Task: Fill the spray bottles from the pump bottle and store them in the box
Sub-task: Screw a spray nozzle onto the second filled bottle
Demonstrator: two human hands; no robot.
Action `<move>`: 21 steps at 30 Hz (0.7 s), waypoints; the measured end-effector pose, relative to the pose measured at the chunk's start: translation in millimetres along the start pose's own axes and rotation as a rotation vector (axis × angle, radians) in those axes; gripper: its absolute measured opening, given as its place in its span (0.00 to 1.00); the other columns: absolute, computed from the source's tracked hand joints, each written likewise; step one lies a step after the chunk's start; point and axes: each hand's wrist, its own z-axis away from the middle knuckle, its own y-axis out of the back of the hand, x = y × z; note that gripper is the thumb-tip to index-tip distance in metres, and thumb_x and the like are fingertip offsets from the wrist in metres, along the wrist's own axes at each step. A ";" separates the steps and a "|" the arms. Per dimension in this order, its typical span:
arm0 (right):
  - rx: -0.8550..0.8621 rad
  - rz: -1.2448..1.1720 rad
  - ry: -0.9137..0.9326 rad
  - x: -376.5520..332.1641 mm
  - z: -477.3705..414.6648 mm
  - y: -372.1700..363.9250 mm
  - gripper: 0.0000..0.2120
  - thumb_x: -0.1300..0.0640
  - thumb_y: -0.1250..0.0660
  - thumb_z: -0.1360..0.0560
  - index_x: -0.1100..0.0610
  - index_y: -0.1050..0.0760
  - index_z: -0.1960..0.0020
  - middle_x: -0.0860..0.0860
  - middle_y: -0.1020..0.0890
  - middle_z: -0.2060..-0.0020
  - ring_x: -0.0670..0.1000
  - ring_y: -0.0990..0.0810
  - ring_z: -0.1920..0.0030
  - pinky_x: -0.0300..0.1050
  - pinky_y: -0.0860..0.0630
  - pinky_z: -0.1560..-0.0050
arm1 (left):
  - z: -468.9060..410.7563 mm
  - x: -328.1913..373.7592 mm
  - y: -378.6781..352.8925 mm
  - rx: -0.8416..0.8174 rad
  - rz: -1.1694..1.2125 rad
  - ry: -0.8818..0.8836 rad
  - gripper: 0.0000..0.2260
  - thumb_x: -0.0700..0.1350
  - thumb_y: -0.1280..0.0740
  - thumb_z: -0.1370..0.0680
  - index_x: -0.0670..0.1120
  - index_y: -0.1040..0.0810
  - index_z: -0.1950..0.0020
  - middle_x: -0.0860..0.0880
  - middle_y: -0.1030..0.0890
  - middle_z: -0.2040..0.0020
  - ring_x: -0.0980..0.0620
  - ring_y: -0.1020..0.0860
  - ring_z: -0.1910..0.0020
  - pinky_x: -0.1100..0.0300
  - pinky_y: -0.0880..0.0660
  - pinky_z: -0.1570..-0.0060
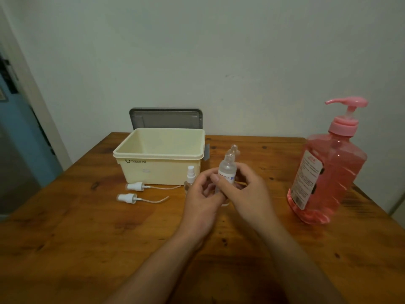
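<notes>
Standing on the wooden desk point(65, 238), the open cream box point(160, 170) is seen at the back left, and the pink pump bottle point(328, 172) well apart at the right. Between them an uncapped spray bottle point(228, 170) is grasped, neck up, by the left grip point(201, 194) and the right grip point(245, 191). A capped bottle point(190, 175) stands just before the box; two spray heads point(134, 186) are laid at its left.

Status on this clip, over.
Left hand and right hand grip uncapped spray bottle. Box looks empty, pump bottle untouched. Nothing in the way.
</notes>
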 end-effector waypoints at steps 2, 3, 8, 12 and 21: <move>-0.002 0.005 -0.008 1.0 0.6 -3.7 0.13 0.50 0.27 0.27 0.46 0.21 0.43 0.42 0.17 0.49 0.44 0.19 0.47 0.50 0.19 0.45 | 3.0 0.7 4.8 0.001 0.003 0.007 0.16 0.37 0.30 0.24 0.48 0.23 0.38 0.50 0.17 0.45 0.56 0.18 0.45 0.63 0.21 0.52; -0.002 0.009 -0.007 1.0 0.5 -5.0 0.13 0.50 0.27 0.27 0.46 0.21 0.43 0.42 0.17 0.49 0.43 0.19 0.47 0.49 0.19 0.45 | 4.2 1.1 7.0 0.000 0.006 0.009 0.16 0.36 0.30 0.25 0.47 0.24 0.38 0.51 0.17 0.45 0.57 0.18 0.46 0.64 0.21 0.52; -0.010 0.002 0.030 2.0 1.6 -13.6 0.09 0.51 0.27 0.27 0.42 0.21 0.48 0.42 0.16 0.51 0.42 0.19 0.49 0.43 0.20 0.47 | 8.0 2.8 20.5 -0.005 -0.051 0.007 0.18 0.39 0.30 0.25 0.48 0.25 0.36 0.51 0.17 0.44 0.57 0.18 0.46 0.63 0.21 0.49; -0.013 -0.053 0.025 1.7 2.3 -17.6 0.10 0.52 0.26 0.27 0.43 0.21 0.47 0.41 0.15 0.53 0.39 0.19 0.52 0.36 0.22 0.53 | 11.4 6.4 37.5 0.000 -0.138 -0.026 0.19 0.41 0.28 0.26 0.50 0.25 0.35 0.53 0.18 0.43 0.59 0.20 0.44 0.64 0.22 0.47; -0.055 -0.079 -0.014 1.1 5.0 -27.1 0.13 0.51 0.28 0.27 0.48 0.21 0.43 0.41 0.16 0.53 0.35 0.19 0.55 0.27 0.26 0.61 | 6.4 16.2 98.2 0.219 -0.394 -0.168 0.11 0.42 0.31 0.23 0.51 0.20 0.42 0.57 0.18 0.47 0.63 0.22 0.47 0.68 0.23 0.49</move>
